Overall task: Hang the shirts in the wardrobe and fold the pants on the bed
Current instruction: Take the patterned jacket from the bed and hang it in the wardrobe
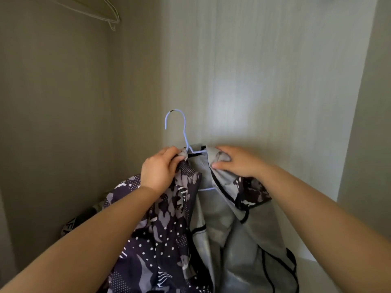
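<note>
Inside the wardrobe (243,70), the left hand (159,169) is clenched on the dark patterned shoulder of a shirt (160,225), pinching the cloth just beside the neck of a blue wire hanger (179,132). The right hand (237,162) grips the shirt's other shoulder, where the grey inside lining is turned outward. Between both hands the hanger's hook stands upright and free, while its lower bar shows through the open front. The shirt hangs down from the hands. A pale empty hanger (95,11) is at upper left
</note>
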Demonstrator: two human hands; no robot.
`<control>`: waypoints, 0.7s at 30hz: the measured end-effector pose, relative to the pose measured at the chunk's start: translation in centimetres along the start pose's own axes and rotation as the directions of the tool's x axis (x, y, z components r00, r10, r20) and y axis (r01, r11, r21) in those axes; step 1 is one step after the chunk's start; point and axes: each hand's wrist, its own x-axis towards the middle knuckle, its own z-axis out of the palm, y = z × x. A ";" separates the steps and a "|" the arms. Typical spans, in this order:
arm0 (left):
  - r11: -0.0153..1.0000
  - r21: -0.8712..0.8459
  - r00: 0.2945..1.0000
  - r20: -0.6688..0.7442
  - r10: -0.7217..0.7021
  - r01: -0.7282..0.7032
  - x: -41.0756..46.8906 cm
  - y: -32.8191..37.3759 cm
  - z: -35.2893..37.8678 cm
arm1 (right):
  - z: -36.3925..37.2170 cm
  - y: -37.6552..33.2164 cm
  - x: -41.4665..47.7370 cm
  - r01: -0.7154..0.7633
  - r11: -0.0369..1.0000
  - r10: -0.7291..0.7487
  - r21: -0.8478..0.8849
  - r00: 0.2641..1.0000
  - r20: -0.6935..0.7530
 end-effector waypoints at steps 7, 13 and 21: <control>0.849 -0.332 0.906 0.042 -0.422 0.411 2.3 -0.2 0.0 | 1.0 -0.5 0.1 0.089 0.974 -0.183 -0.210 0.855 -0.486; 0.645 -0.656 0.758 -0.168 -0.630 0.392 8.8 -0.7 -3.7 | -3.2 0.3 0.7 0.070 0.956 -0.234 -0.284 0.768 -0.597; 0.932 -0.360 0.929 -0.327 -0.173 0.047 6.5 3.6 -3.0 | -7.1 -0.2 2.0 -0.076 0.997 0.019 -0.021 0.498 -0.867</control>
